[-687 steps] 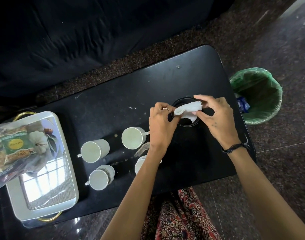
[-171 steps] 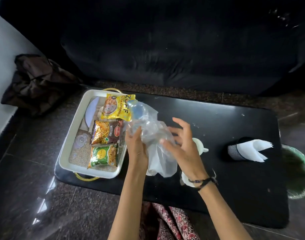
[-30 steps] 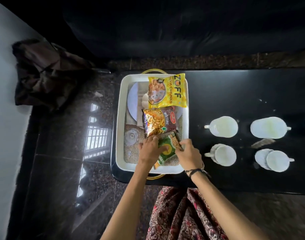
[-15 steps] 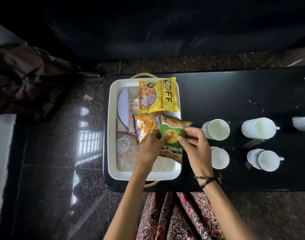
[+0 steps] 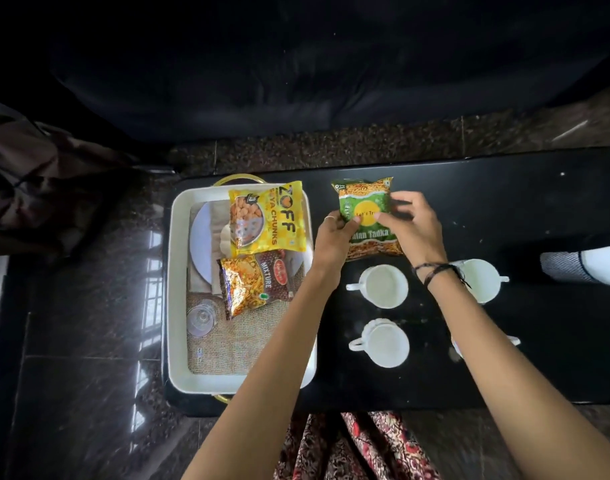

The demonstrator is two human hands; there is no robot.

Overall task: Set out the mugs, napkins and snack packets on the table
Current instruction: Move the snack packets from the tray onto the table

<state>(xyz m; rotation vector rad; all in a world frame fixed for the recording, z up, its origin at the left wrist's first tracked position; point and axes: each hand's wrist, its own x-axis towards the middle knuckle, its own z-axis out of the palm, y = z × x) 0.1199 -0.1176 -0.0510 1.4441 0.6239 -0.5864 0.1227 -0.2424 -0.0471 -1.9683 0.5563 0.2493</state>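
Both arms reached forward over the black table (image 5: 504, 202), the left forearm crossing the near right corner of the tray (image 5: 178, 289). The left hand (image 5: 334, 237) pinched the left edge of the green packet (image 5: 365, 216) with thumb on top; the right hand (image 5: 412, 226) gripped its right edge, fingers spread over the glossy, crinkled film. The packet lay flat, probably touching the table, just right of the tray and beyond the mugs.

The tray was white, rectangular and round-cornered, lined with coarse burlap. In it lay a shiny yellow packet (image 5: 267, 218) and, nearer, a foil-bright brown packet (image 5: 256, 287), beside a small clear glass (image 5: 200, 320).

Two smooth white mugs (image 5: 383, 287) (image 5: 386, 344) stood between the arms; two more (image 5: 480, 280) (image 5: 514, 340) were partly hidden behind the right forearm. A white napkin holder (image 5: 584, 266) sat at the right edge.
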